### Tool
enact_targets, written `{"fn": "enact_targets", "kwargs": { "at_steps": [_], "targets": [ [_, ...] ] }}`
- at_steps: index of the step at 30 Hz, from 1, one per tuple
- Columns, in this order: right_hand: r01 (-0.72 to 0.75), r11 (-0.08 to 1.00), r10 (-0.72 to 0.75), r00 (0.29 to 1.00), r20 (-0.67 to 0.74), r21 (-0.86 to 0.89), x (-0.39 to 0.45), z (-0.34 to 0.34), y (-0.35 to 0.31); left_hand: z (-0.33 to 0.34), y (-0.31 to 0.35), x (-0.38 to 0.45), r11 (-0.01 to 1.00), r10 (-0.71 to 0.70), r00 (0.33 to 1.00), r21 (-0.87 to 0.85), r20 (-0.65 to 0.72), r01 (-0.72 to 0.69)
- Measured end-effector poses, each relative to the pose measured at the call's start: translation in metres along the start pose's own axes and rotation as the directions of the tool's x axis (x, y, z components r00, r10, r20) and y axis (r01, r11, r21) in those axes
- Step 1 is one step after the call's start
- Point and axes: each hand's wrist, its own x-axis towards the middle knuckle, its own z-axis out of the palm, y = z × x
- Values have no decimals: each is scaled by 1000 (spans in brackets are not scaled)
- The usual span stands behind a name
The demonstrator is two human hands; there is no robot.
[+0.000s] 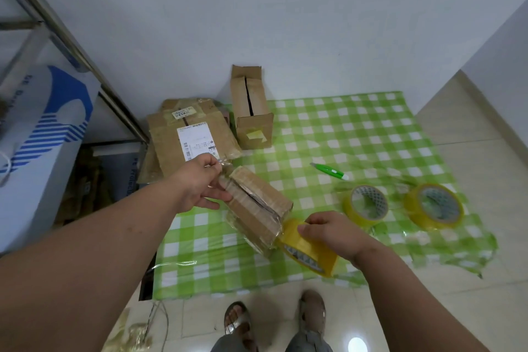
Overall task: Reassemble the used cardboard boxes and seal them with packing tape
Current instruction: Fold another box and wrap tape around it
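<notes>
Cardboard box [257, 203], small and oblong, held tilted in the air above the left half of the green checked cloth [357, 134], its top seam partly gaping under old film and tape. We see the left hand [200, 186] pinching the far end of the box between thumb and fingers, and the right hand [331, 231] curled over a yellow tape roll [308, 251] pressed against the near end, where a strip appears to run from roll to cardboard. We judge the sealing pass to be under way. The risks follow from the grip: with the box unsupported, a pull on the roll may twist it out of the left fingers; the flaps, not pressed flat, may be taped while gaping; and slack film may wrinkle or stick to itself. Toward the right edge of the cloth lie two spare rolls [368, 203] and [435, 206], with a green cutter [330, 171] between them and the box, out of immediate reach for severing the strip. Near the far left corner stand an upright box [251, 111] and a flattened stack [188, 134].
</notes>
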Motion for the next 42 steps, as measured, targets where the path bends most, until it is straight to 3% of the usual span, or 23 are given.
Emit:
{"fn": "enact_targets", "kwargs": {
  "at_steps": [11, 21, 27, 31, 36, 40, 42],
  "targets": [
    [-8, 999, 7, 1000, -5, -33, 7, 3, 5, 12, -8, 14, 973, 98, 978, 224, -184, -55],
    [4, 994, -1, 999, 34, -106, 11, -1, 6, 19, -13, 21, 914, 89, 973, 406, -212, 5],
    [43, 988, -37, 998, 44, -145, 13, -2, 3, 27, -18, 12, 792, 262, 943, 605, -206, -88],
    [60, 985, -49, 996, 73, -160, 17, -4, 2, 36, -18, -1, 728, 279, 942, 681, -187, -81],
    [72, 978, -55, 994, 91, -196, 21, -6, 3, 53, -26, -2, 869, 230, 938, 489, -258, -79],
    [71, 980, -53, 993, 103, -187, 21, -7, 5, 54, -32, 0, 885, 214, 937, 462, -278, -65],
    [69, 980, -49, 993, 110, -188, 21, -8, 4, 54, -31, 0, 845, 231, 933, 532, -277, -52]
  ]
}}
